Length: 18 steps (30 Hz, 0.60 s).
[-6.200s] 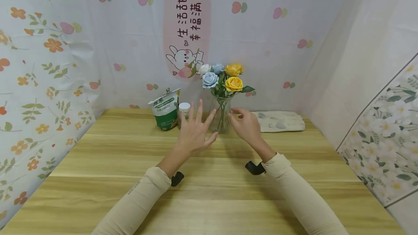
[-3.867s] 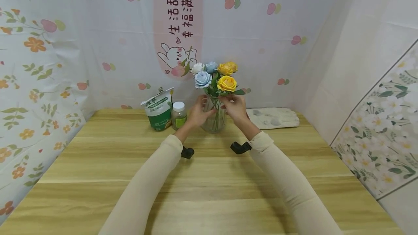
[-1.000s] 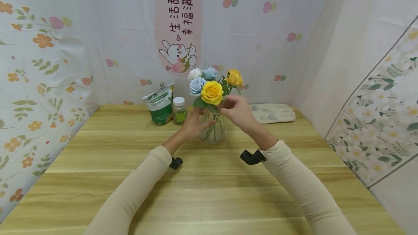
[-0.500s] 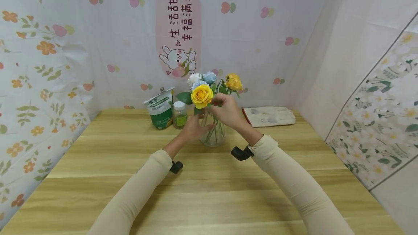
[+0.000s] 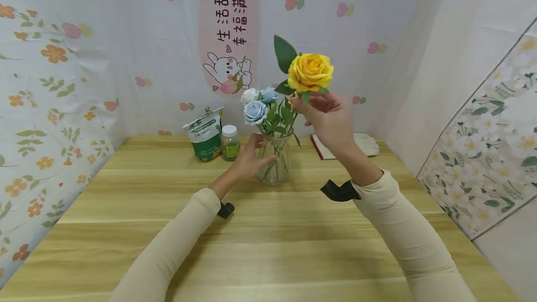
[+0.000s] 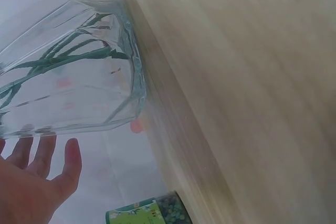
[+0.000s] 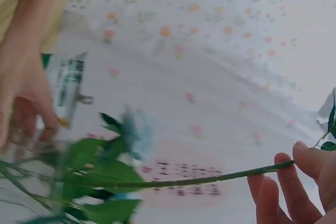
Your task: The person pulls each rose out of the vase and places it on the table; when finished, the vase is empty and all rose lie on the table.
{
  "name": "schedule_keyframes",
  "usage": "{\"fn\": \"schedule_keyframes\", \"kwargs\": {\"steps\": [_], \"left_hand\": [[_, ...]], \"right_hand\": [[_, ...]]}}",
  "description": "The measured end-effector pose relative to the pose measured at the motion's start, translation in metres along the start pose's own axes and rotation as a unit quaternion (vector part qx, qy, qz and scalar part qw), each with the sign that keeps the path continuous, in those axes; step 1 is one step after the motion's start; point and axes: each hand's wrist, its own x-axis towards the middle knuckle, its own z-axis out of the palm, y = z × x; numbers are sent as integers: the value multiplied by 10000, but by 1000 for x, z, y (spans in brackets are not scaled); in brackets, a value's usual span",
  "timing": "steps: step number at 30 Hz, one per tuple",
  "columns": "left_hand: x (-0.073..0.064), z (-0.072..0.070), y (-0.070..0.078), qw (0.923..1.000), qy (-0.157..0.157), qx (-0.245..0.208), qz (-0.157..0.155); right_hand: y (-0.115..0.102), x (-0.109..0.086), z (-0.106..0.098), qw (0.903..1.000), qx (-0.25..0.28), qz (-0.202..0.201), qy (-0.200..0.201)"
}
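Observation:
A clear glass vase (image 5: 274,171) stands on the wooden table, and my left hand (image 5: 246,160) holds it from the left near the top. In the left wrist view, fingers (image 6: 44,156) lie along the vase's side, with green stems inside. My right hand (image 5: 333,120) pinches a yellow rose (image 5: 310,72) by the stem just under its bloom, up and right of the vase. The right wrist view shows its long stem (image 7: 210,178) reaching down to the vase mouth. Light blue roses (image 5: 255,112) and a white rose (image 5: 249,95) stay in the vase. The other yellow rose is mostly hidden behind my right hand.
Left of the vase stand a green and white pouch (image 5: 205,139) with a clip on top and a small jar (image 5: 230,143) with a white lid. A white work glove (image 5: 366,143) lies at the right, behind my right wrist. A patterned curtain (image 5: 176,59) closes off the back.
My right hand, first beside the vase, took hold of the front yellow rose's stem. The rose tipped left, then rose up and to the right. My left hand came to the vase and holds it.

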Motion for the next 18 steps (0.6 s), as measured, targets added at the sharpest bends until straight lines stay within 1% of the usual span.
{"fn": "schedule_keyframes", "kwargs": {"steps": [2, 4, 6, 8, 10, 12, 15, 18], "left_hand": [[1, 0, 0, 10000, -2, 12, 13], [2, 0, 0, 10000, -7, -1, 22], [2, 0, 0, 10000, -18, -14, 12], [3, -1, -1, 10000, -25, -38, 8], [2, -1, -1, 10000, -43, -45, 4], [1, -1, -2, 10000, -55, -18, -6], [1, -1, -2, 10000, -45, 9, 13], [1, 0, -2, 10000, -14, -49, -19]], "right_hand": [[-14, 2, -10, 9989, 257, -332, 196], [-28, 2, -19, 9962, 529, -574, 398], [-39, 1, -28, 9931, 741, -707, 568], [-48, -3, -38, 9915, 763, -748, 740], [-53, -10, -48, 9911, 776, -659, 854], [-53, -17, -57, 9921, 811, -469, 836], [-50, -31, -69, 9946, 808, -32, 658], [-40, -46, -77, 9955, 608, 581, 447]]}}
